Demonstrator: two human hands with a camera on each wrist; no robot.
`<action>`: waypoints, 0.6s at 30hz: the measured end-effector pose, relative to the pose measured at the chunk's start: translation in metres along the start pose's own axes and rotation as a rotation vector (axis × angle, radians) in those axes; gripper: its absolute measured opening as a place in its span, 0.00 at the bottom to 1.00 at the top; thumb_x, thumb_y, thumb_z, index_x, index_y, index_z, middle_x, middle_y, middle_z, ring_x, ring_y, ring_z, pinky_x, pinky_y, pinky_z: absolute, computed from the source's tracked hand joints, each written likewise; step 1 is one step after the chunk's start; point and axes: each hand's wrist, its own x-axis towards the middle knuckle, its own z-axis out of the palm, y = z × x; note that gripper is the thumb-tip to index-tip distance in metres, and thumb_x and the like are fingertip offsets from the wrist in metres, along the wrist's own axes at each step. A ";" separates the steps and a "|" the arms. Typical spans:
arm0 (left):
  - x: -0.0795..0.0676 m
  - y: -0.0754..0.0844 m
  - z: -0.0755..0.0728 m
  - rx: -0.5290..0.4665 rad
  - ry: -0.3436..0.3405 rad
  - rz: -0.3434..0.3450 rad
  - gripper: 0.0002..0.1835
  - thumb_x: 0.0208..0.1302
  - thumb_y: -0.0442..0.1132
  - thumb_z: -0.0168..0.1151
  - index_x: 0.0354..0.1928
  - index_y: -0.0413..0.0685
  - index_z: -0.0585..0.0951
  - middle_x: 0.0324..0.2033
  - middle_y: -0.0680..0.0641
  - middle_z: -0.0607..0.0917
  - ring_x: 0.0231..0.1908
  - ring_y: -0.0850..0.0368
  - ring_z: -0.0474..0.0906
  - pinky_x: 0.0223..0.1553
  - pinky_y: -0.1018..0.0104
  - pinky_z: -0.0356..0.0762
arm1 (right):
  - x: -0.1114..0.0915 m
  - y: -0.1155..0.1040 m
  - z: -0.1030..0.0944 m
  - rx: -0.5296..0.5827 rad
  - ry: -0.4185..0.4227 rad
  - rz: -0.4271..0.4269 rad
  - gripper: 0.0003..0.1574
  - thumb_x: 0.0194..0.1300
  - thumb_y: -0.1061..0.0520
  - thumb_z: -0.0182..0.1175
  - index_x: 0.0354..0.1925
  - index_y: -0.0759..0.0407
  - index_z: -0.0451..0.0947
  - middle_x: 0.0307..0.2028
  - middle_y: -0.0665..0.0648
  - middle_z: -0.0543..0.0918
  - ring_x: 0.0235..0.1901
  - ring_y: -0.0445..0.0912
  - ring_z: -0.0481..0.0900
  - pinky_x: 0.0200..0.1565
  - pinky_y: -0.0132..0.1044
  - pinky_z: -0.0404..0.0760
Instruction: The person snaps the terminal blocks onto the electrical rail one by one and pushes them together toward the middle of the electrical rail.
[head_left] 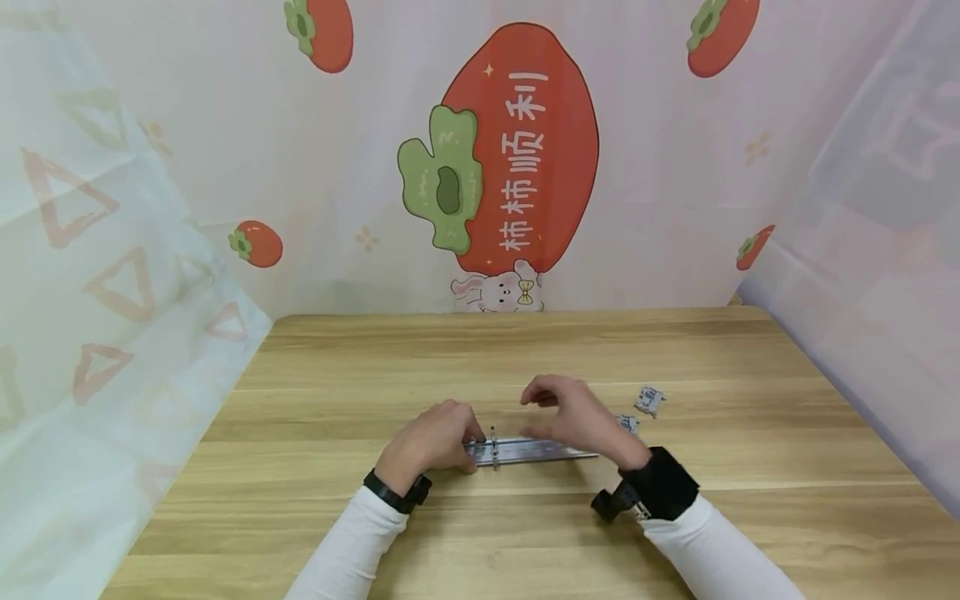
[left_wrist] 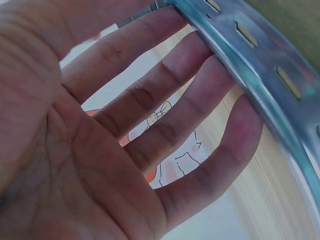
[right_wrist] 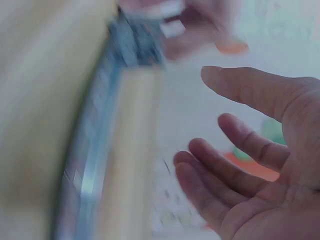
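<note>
A slotted metal DIN rail (head_left: 540,451) lies crosswise on the table. My left hand (head_left: 435,435) grips its left end, with the thumb on the near side; in the left wrist view the fingertips touch the edge of the rail (left_wrist: 265,87). A narrow grey terminal block (head_left: 494,448) sits across the rail beside the left hand, and the right wrist view shows the block (right_wrist: 135,42) blurred at the rail's far end. Above the rail's right part, my right hand (head_left: 577,421) is apart from it, fingers loosely bent with nothing between them.
Two loose grey terminal blocks lie on the wooden table (head_left: 337,367) to the right: one terminal block (head_left: 649,401) in plain sight, another block (head_left: 628,424) partly behind the right hand. A printed curtain (head_left: 645,208) hangs behind the table and at both sides.
</note>
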 end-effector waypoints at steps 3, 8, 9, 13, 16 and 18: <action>0.000 0.001 -0.001 0.005 0.006 -0.011 0.13 0.40 0.39 0.73 0.33 0.52 0.85 0.27 0.57 0.80 0.25 0.62 0.70 0.26 0.67 0.68 | -0.002 0.009 -0.022 -0.070 0.040 0.035 0.21 0.49 0.49 0.69 0.41 0.50 0.75 0.40 0.48 0.77 0.45 0.51 0.75 0.48 0.43 0.71; 0.000 0.000 -0.001 0.007 0.010 -0.014 0.13 0.40 0.39 0.73 0.33 0.53 0.85 0.27 0.57 0.80 0.26 0.62 0.70 0.26 0.67 0.69 | -0.009 0.027 -0.053 -0.226 0.065 0.147 0.23 0.50 0.47 0.67 0.44 0.53 0.75 0.43 0.53 0.78 0.46 0.53 0.74 0.47 0.45 0.70; 0.001 0.000 -0.001 0.008 0.011 -0.015 0.13 0.39 0.39 0.73 0.33 0.53 0.85 0.27 0.57 0.80 0.25 0.62 0.70 0.27 0.67 0.69 | -0.011 0.031 -0.057 -0.252 0.064 0.172 0.24 0.51 0.47 0.67 0.45 0.53 0.75 0.43 0.55 0.78 0.47 0.54 0.74 0.46 0.45 0.70; 0.000 0.000 0.000 0.008 0.009 -0.011 0.13 0.39 0.39 0.73 0.33 0.53 0.85 0.27 0.57 0.80 0.26 0.62 0.70 0.27 0.67 0.69 | -0.018 0.045 -0.072 -0.324 0.041 0.244 0.25 0.52 0.49 0.65 0.48 0.57 0.75 0.47 0.61 0.77 0.48 0.57 0.72 0.46 0.47 0.69; 0.000 0.000 0.000 0.005 0.010 -0.008 0.13 0.39 0.39 0.73 0.32 0.53 0.85 0.27 0.57 0.80 0.25 0.62 0.70 0.27 0.67 0.69 | -0.023 0.054 -0.082 -0.354 0.021 0.281 0.28 0.53 0.50 0.65 0.51 0.59 0.74 0.50 0.66 0.75 0.49 0.60 0.72 0.45 0.49 0.70; 0.000 0.001 0.000 0.003 0.010 -0.005 0.13 0.39 0.39 0.73 0.33 0.53 0.85 0.27 0.57 0.80 0.25 0.62 0.70 0.27 0.67 0.69 | -0.025 0.059 -0.089 -0.369 0.008 0.303 0.29 0.52 0.50 0.65 0.52 0.61 0.73 0.51 0.68 0.73 0.49 0.61 0.72 0.45 0.50 0.70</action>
